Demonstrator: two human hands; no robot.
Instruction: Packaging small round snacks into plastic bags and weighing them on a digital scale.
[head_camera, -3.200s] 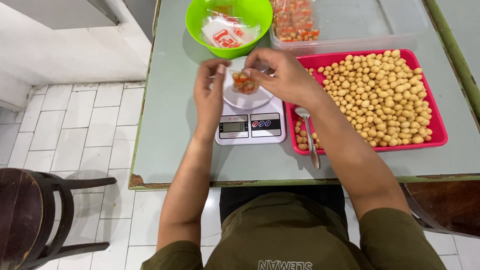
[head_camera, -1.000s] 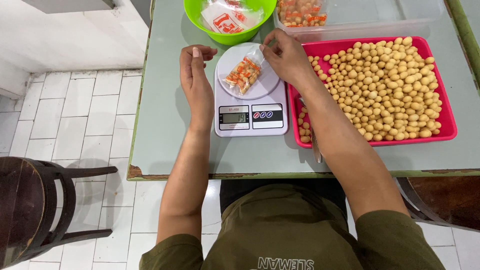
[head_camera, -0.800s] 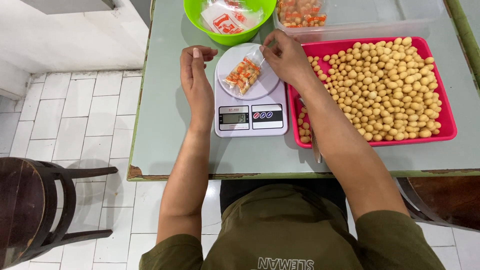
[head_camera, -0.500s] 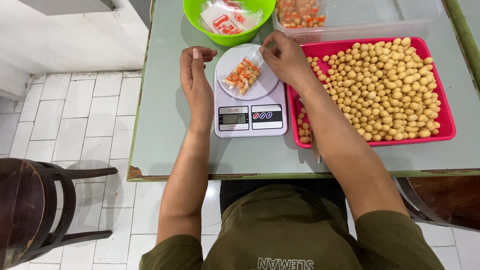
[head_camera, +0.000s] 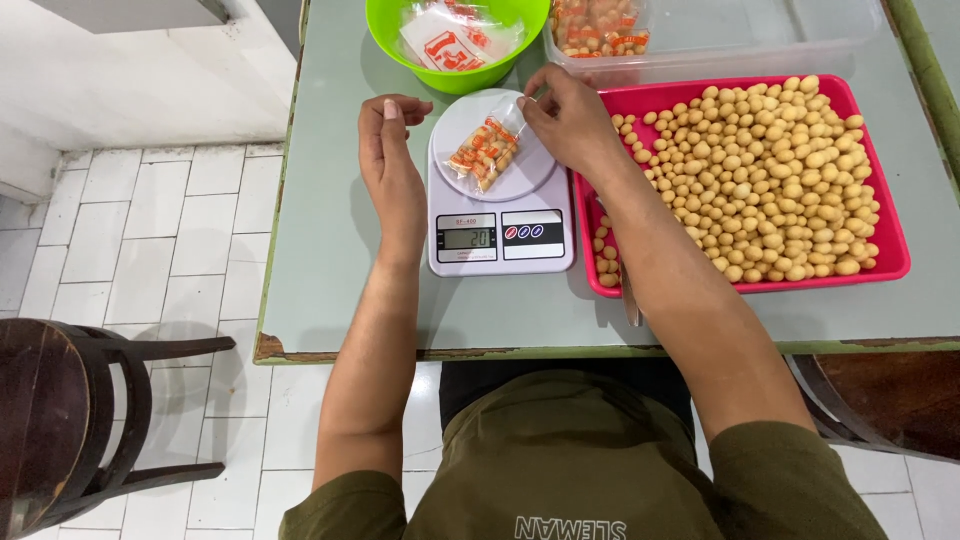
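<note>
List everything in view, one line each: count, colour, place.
small snack bag: one, clear with orange print, on the scale pan
kitchen scale: one, white, table centre
bowl: one, green, behind the scale, holds empty printed bags
tray: one, pink, right of the scale, full of tan round snacks
clear tub: one, behind the tray, holds filled bags
spoon: one, metal, tray's near-left edge
table: one, grey-green
chair: one, dark wood, lower left
left hand: empty, beside the scale
right hand: pinching the bag's top
</note>
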